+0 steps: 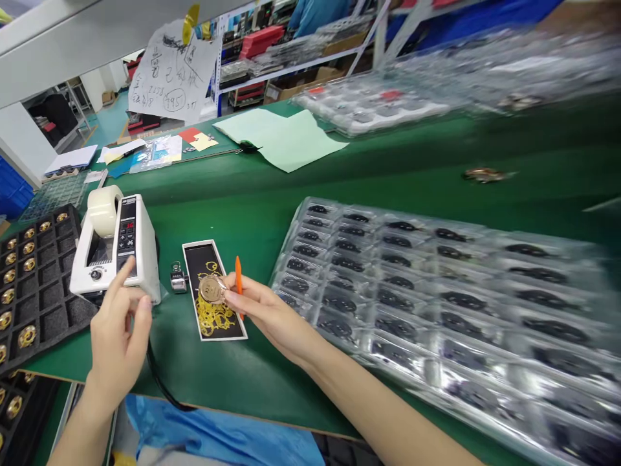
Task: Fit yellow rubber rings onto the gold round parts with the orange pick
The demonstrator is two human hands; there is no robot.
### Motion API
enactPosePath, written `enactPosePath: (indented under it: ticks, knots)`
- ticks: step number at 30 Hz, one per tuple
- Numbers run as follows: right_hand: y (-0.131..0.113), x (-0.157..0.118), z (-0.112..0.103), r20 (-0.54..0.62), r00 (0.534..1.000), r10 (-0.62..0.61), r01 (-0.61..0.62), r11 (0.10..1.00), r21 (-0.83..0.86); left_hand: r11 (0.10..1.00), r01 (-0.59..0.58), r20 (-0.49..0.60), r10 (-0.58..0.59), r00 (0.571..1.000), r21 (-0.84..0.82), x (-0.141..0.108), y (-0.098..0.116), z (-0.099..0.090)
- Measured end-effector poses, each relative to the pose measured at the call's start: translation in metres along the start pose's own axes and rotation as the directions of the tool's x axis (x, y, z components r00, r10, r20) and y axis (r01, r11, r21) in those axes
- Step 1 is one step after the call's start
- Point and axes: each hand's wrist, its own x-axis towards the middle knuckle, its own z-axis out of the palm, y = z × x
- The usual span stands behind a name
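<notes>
Right hand (257,304) at center, gripping watch case (212,289) and orange stick (239,285), over box (224,336). Left hand (121,323) at lower left, empty, half-curled, index finger extended near tape dispenser (140,259).

so it's just one head cam, looking forward and down over the bench (262,382). pretty close to the hands (119,323), no second view.

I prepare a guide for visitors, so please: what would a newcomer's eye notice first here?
Probably the big clear tray of dark pieces across the right side, then the white tape dispenser with red digits, at the left. Between them, the bright orange tool and round metal piece in the right hand stand out.
</notes>
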Motion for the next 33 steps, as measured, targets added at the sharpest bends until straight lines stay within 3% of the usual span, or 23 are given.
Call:
enactPosePath:
  ticks: [4,7,10,12,15,19,22,33]
  knots:
    - [0.001,0.001,-0.002,-0.028,1.0,-0.009,0.009,1.0,0.028,0.984,0.159,0.066,-0.164,0.984,0.074,-0.001,-0.007,-0.003]
    - [0.002,0.002,-0.002,-0.02,1.0,-0.01,0.011,0.999,0.039,0.968,0.25,0.067,-0.248,0.966,-0.016,0.001,-0.014,-0.01]
    - [0.003,0.002,-0.001,0.022,1.0,-0.009,0.008,0.999,0.031,0.956,0.198,0.038,-0.194,0.98,-0.215,0.003,-0.01,-0.011]
    - [0.003,0.002,-0.002,0.064,0.998,-0.003,0.002,1.0,0.029,0.926,0.146,0.133,-0.105,0.985,-0.348,0.004,-0.003,-0.004]
    - [0.002,0.001,-0.002,0.138,0.99,-0.012,0.009,1.0,0.025,0.865,0.194,0.355,-0.02,0.935,-0.463,0.007,0.008,0.014]
    - [0.0,0.0,-0.001,0.225,0.974,-0.038,0.036,0.999,0.014,0.84,0.286,0.501,-0.02,0.865,-0.46,0.012,0.012,0.035]
    - [0.0,-0.001,-0.002,0.232,0.971,-0.055,0.057,0.998,-0.001,0.847,0.304,0.528,-0.032,0.848,-0.436,0.015,0.01,0.039]
    - [0.005,-0.001,-0.004,0.24,0.97,-0.027,0.036,0.999,-0.036,0.87,0.29,0.524,-0.042,0.85,-0.4,0.015,0.008,0.04]
